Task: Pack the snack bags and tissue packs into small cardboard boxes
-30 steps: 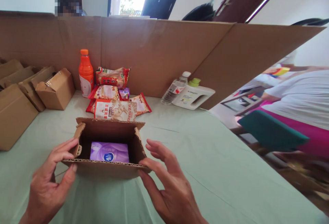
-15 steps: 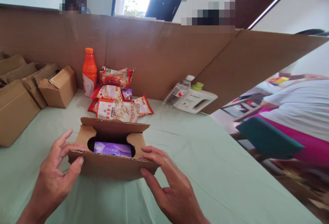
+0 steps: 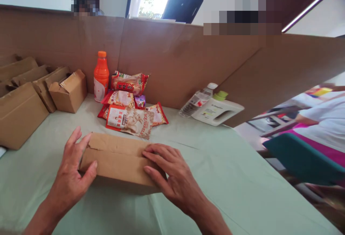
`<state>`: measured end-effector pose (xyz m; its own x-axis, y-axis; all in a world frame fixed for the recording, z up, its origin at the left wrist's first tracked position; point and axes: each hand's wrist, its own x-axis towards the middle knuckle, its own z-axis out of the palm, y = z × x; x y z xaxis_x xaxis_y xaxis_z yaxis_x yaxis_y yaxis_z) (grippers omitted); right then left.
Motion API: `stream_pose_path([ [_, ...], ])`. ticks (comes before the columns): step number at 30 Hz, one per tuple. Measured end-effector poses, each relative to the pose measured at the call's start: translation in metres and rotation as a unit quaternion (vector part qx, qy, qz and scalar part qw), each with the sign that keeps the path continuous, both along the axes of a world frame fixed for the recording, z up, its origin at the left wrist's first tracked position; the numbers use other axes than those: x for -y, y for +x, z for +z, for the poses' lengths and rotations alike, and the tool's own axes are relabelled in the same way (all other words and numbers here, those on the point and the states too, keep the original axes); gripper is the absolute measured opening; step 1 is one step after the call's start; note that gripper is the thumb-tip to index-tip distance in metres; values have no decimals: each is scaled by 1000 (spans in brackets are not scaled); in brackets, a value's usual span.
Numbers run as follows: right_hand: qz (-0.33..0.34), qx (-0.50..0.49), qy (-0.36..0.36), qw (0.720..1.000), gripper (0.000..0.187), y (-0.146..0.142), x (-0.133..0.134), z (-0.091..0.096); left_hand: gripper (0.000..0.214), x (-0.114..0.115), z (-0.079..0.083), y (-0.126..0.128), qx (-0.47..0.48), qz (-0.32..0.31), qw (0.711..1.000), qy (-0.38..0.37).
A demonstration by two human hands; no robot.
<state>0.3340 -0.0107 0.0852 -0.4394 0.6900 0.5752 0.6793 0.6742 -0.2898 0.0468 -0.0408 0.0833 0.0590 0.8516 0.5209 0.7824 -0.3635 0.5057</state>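
Note:
A small brown cardboard box (image 3: 118, 163) lies on the green cloth in front of me, its two top flaps folded down so that their edges meet. Whatever is inside is hidden. My left hand (image 3: 74, 163) grips the left end, fingers at the far corner and thumb on the near top edge. At the right end, my right hand (image 3: 172, 174) holds the box, with its fingertips on the top flaps and its thumb along the near edge. Just beyond the box lies a nut snack bag (image 3: 130, 121), touched by neither hand.
Behind are more snack packets (image 3: 129, 83), an orange drink bottle (image 3: 101, 78), a leaning clear water bottle (image 3: 198, 101) and a white jug (image 3: 217, 110). Several cardboard boxes (image 3: 21, 116) stand at left. A cardboard wall (image 3: 167, 59) borders the table. A seated person (image 3: 322, 109) is at right.
The box's raised flaps have come down, covering the purple pack that showed inside. Both hands have stayed at its ends. The view has shifted slightly left.

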Motion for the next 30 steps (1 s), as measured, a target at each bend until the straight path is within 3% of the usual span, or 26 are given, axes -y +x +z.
stream_pose_path([
  [4,13,4,-17,1000,27,0,2,0,32,-8,-8,-1,22,-54,997,-45],
  [9,27,70,-28,997,35,-3,-1,14,29,-14,-12,1,61,-48,995,-62],
  [12,74,117,-41,989,40,-10,-6,21,30,-14,-13,2,65,-47,995,-66],
  [16,125,174,-88,973,79,-25,-16,28,32,-17,-13,-1,62,-47,995,-68],
  [18,129,199,-103,966,87,-31,-22,33,32,-19,-15,-5,61,-50,995,-62],
  [25,131,278,-81,948,84,-28,-30,46,31,-35,-25,-17,65,-52,996,-22],
  [30,99,273,-89,953,72,-10,0,50,33,-37,-24,14,73,-90,993,-29],
])
